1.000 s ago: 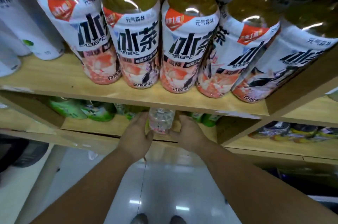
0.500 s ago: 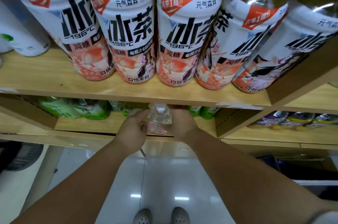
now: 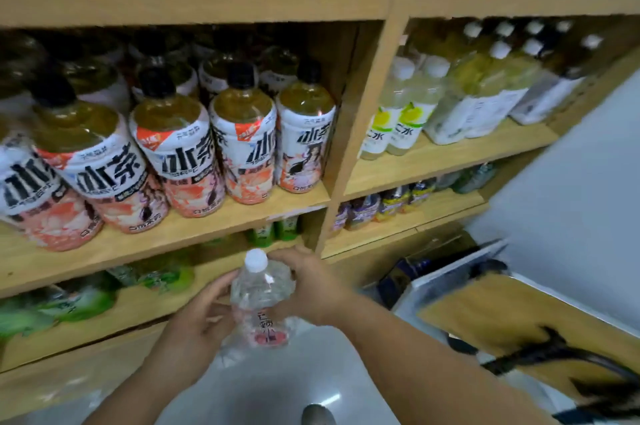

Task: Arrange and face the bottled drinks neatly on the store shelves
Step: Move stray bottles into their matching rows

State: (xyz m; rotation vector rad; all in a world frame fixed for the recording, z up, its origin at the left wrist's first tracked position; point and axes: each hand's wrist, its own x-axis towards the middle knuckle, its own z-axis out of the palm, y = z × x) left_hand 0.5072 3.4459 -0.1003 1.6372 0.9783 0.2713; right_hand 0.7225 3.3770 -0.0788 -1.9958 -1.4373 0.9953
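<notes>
Two hands: my left hand (image 3: 194,324) and right hand (image 3: 313,284) grip the clear bottle (image 3: 259,300), fingers (image 3: 221,282) curled.
Axis: near upright, cap up.
Shelf (image 3: 149,303): just beyond it.

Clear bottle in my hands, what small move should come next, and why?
Probably ease the clear bottle forward and stand it on the lower shelf, label outward. The left hand and right hand grip it in the air, just before that shelf's bare front edge, pink label toward you.
</notes>
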